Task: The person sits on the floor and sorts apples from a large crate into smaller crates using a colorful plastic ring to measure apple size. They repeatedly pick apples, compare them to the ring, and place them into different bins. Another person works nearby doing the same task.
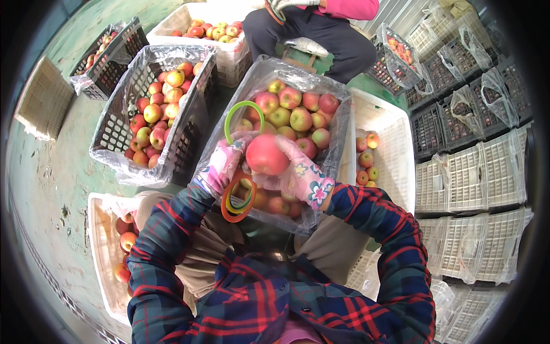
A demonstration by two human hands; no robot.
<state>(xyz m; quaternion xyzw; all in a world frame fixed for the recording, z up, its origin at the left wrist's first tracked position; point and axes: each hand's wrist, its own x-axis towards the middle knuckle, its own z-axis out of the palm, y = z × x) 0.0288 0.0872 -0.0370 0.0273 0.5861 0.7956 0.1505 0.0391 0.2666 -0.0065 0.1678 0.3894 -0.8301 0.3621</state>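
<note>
A large red apple (267,155) is held between my two gloved hands, above a crate lined with clear plastic (331,84) that holds many apples (300,119). My left hand (225,161), in a pink patterned glove, touches the apple's left side. A green ring (230,122) stands up by its fingers, and several orange, yellow and green rings (237,216) hang below that hand. My right hand (303,174), in a pink flowered glove, closes on the apple's right side with the thumb on top.
Left stands a black plastic-lined crate of apples (109,129); behind it, a white crate of apples (159,34). A white crate (397,129) with a few apples is at right, another (96,241) at lower left. Stacked crates (464,176) line the right. Another person (309,26) sits opposite.
</note>
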